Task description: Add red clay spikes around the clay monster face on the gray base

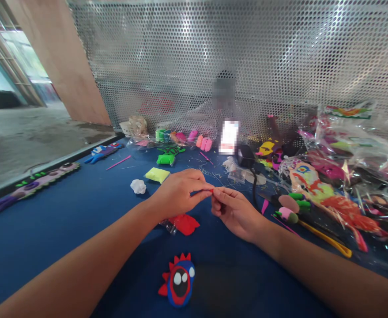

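Between the fingertips of both hands is a small piece of red modelling clay (212, 191). My left hand (180, 190) pinches it from the left, and my right hand (235, 210) pinches it from the right with the other fingers curled. Below my left hand lies a larger lump of red clay (184, 224), partly on clear wrapping. Nearer to me on the blue table (130, 269) rests a clay figure (179, 282): blue with a red-rimmed black face, white eyes and red spikes along its left and top edge.
A white clay lump (138, 186) and a yellow clay packet (157, 175) sit left of my hands. A lit phone (228, 136) stands against the perforated metal panel (180, 53). Bagged clay pieces (339, 176) crowd the right side. A long clay figure (38, 183) lies far left.
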`<state>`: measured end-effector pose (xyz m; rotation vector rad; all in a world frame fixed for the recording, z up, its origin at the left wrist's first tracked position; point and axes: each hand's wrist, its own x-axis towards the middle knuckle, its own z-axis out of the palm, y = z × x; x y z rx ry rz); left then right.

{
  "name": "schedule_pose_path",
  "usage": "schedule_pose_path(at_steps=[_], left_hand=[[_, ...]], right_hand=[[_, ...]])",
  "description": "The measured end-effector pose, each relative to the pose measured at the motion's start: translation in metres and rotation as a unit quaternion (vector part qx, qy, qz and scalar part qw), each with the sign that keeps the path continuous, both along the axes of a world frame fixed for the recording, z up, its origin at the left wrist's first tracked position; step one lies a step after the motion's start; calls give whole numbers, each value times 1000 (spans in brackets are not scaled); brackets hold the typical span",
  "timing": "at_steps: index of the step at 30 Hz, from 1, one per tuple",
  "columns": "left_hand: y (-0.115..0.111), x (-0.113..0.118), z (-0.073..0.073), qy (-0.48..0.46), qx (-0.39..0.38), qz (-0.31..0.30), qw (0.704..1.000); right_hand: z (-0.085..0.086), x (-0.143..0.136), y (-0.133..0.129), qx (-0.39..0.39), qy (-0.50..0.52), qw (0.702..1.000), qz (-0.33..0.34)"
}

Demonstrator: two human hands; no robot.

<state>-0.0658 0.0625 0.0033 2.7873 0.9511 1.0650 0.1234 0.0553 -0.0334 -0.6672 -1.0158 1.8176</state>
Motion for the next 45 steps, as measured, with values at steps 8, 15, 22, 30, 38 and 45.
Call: schedule_pose_path(at_steps=[8,15,22,30,38,45], left_hand=[[-2,0,3,5,-18,-2,1000],[-1,1,4,-20,-56,-22,998],[-2,0,6,-30,-56,-23,998],[0,0,3,-19,-29,-29,999],[-2,0,4,-11,8,-25,1000],[-1,0,2,-22,-3,-21,1000]], right_hand=[[2,-1,-4,30,-25,999,2],[0,-1,-3,26,-28,999,7],[0,1,-2,40,-31,998,25],[0,0,-3,20,-27,999,-12],[-1,-1,-3,26,-23,999,-15],[0,0,-4,25,-17,1000,-9]])
